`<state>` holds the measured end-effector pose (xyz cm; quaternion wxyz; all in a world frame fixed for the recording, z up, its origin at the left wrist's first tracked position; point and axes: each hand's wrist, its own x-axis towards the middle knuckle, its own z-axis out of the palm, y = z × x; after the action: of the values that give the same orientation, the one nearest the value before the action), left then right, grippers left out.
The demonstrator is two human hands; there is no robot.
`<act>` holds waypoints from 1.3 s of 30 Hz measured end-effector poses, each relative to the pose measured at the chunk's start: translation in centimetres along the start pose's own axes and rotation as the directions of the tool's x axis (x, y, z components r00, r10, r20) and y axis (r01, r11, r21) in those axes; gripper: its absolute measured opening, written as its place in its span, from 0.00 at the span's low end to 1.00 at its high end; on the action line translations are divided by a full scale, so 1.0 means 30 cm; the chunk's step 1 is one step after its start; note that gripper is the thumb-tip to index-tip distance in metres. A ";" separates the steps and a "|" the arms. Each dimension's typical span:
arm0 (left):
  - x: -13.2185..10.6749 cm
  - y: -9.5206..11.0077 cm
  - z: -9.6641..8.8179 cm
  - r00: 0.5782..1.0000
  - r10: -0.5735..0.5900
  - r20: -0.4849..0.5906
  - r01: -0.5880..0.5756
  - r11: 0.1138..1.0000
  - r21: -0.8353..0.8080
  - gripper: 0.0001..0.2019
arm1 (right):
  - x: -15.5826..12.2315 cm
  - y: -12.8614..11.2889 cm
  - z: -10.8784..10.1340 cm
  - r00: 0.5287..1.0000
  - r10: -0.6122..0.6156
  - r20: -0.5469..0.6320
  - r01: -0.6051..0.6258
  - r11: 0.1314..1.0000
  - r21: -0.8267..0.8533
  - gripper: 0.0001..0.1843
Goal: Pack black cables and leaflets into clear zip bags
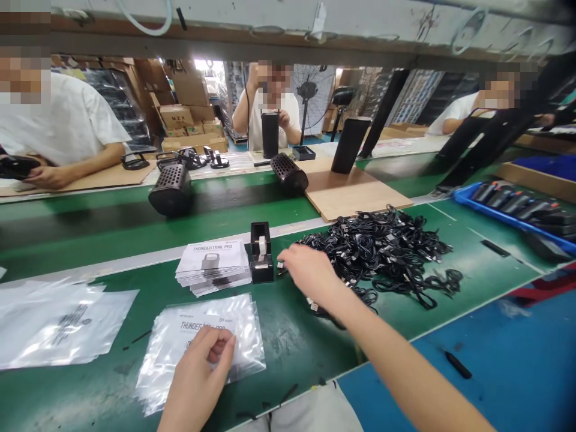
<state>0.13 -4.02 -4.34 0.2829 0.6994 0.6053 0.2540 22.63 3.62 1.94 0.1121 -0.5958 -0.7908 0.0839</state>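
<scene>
The person's two hands are well apart. The left hand (202,363), palm turned inward and fingers curled toward the thumb, is over the near edge of the bags (246,339), with most of the stack at its one o'clock; from where I stand I can't tell whether it pinches one. The right hand (310,273) reaches out at the left hand's half past one, knuckles up, over the left fringe of the cables (378,246). The heap spreads from there toward its two and three o'clock, black and tangled. A plug (281,265) shows right by the fingertips, but whether they grip it I can't make out.

At the right hand's nine to ten o'clock is the tape holder (261,271), just beside the leaflets (213,264), which lie at the left hand's twelve. More clear sleeves (58,336) lie at its nine to ten o'clock.
</scene>
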 end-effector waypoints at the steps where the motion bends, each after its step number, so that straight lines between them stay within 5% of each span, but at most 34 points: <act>1: 0.004 -0.002 0.004 1.000 -0.008 0.022 0.007 1.000 0.014 0.11 | 0.043 0.042 -0.007 1.000 -0.007 -0.003 0.007 1.000 -0.027 0.14; 5: 0.011 0.013 0.016 0.998 -0.049 0.032 0.048 0.999 0.023 0.10 | 0.180 0.158 0.005 0.997 -0.071 0.035 0.072 0.997 -0.036 0.07; 9: 0.006 0.031 0.014 0.998 -0.055 -0.007 0.055 0.998 -0.030 0.10 | 0.165 0.174 -0.013 0.995 -0.064 -0.075 0.068 0.997 0.048 0.06; 12: 0.005 0.032 0.007 0.997 -0.069 0.032 0.071 0.996 -0.054 0.09 | 0.057 0.105 -0.002 0.974 0.018 -0.227 0.027 0.981 0.193 0.15; 13: 0.006 0.029 0.006 0.996 -0.076 0.046 0.079 0.995 -0.064 0.09 | 0.012 0.067 0.016 0.967 0.049 -0.251 0.045 0.933 0.357 0.15; 16: 0.008 0.017 0.008 0.994 -0.093 0.051 0.100 0.986 -0.136 0.09 | -0.108 -0.060 0.106 0.990 -0.141 0.024 0.094 0.763 0.639 0.15; 19: 0.008 0.009 0.010 0.991 -0.123 -0.044 0.108 0.960 -0.260 0.10 | -0.167 -0.145 0.181 0.966 -0.206 0.157 0.077 0.808 0.585 0.15; 27: -0.010 0.006 0.007 0.977 -0.144 -0.160 0.066 0.908 -0.413 0.10 | -0.168 -0.167 0.128 0.942 -0.272 0.197 0.089 0.768 0.635 0.15; 31: -0.013 0.020 0.009 0.977 -0.103 -0.188 0.039 0.948 -0.316 0.10 | -0.146 -0.201 0.164 0.976 -0.137 0.171 -0.012 0.746 0.666 0.08; 36: -0.002 0.068 -0.020 0.971 -0.072 -0.226 -0.003 0.948 -0.318 0.11 | -0.112 -0.245 0.164 0.982 -0.188 0.018 0.148 0.822 0.550 0.10; 39: 0.017 0.091 -0.062 0.945 -0.112 -0.307 -0.014 0.924 -0.382 0.12 | -0.090 -0.258 0.085 0.950 -0.311 0.024 0.215 0.707 0.674 0.17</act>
<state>0.81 -3.63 -1.08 0.3158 0.5648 0.6003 0.4700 15.48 -1.11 1.35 0.2729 -0.3905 -0.7915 0.3828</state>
